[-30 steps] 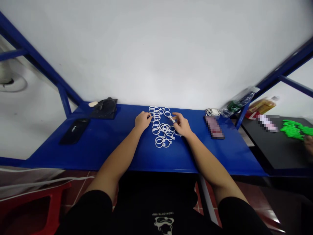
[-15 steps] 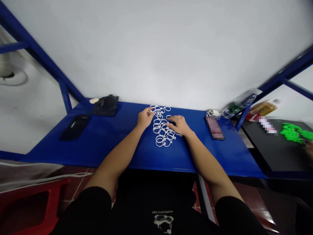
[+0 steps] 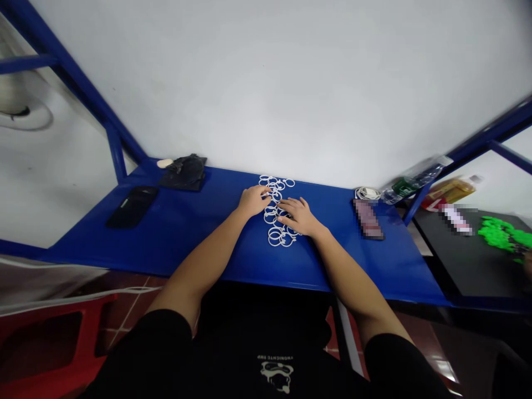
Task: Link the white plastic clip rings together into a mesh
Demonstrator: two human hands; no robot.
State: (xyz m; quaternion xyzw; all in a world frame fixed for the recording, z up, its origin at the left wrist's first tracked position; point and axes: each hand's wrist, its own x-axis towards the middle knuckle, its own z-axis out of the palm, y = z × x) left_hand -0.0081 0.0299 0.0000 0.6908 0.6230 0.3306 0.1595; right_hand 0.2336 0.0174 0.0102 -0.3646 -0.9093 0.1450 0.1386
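A loose heap of white rings [image 3: 277,237] lies in the middle of the blue table [image 3: 191,233], near the wall. My left hand [image 3: 253,199] rests on the left side of the heap with its fingers curled onto the rings. My right hand [image 3: 297,215] lies on the right side of the heap, fingers stretched flat over several rings. Whether either hand has a ring pinched is hidden.
A black phone [image 3: 132,206] and a dark pouch [image 3: 184,170] sit at the left of the table. At the right lie another phone [image 3: 368,218], a coiled white cable [image 3: 367,193] and plastic bottles [image 3: 415,176]. Green parts [image 3: 501,231] lie on a black table at far right.
My right hand has come down from a raised pinch to lie flat on the rings. My left hand has shifted slightly right onto the heap. The camera view has tilted a little.
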